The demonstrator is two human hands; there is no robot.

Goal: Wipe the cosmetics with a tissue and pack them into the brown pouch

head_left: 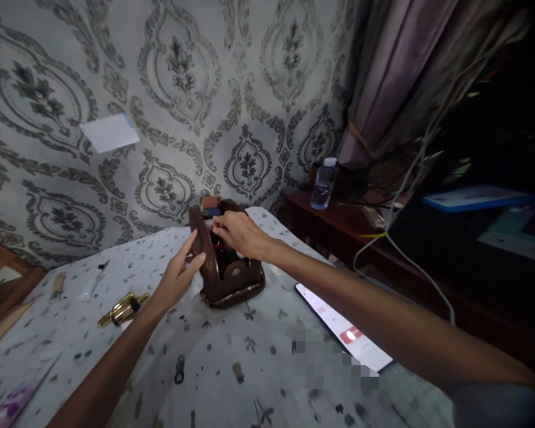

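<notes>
A dark brown zippered bag (232,288) stands unzipped on the patterned bedsheet, with several items inside, among them something red and an orange-brown piece at its back. My left hand (178,273) rests against the bag's left side, thumb and fingers apart. My right hand (241,233) reaches over the opening from the right, its fingers bent together at the inside of the bag; what they hold, if anything, is too small to make out. To the left on the sheet lie gold tubes (122,308), a white tube (89,285) and a small beige-capped item (58,285).
A phone (339,327) with a lit screen lies under my right forearm. On the dark red table (301,208) at the right are a clear bottle (324,184) and white cables (410,172). A patterned wall stands behind, and a purple packet (20,395) lies at lower left.
</notes>
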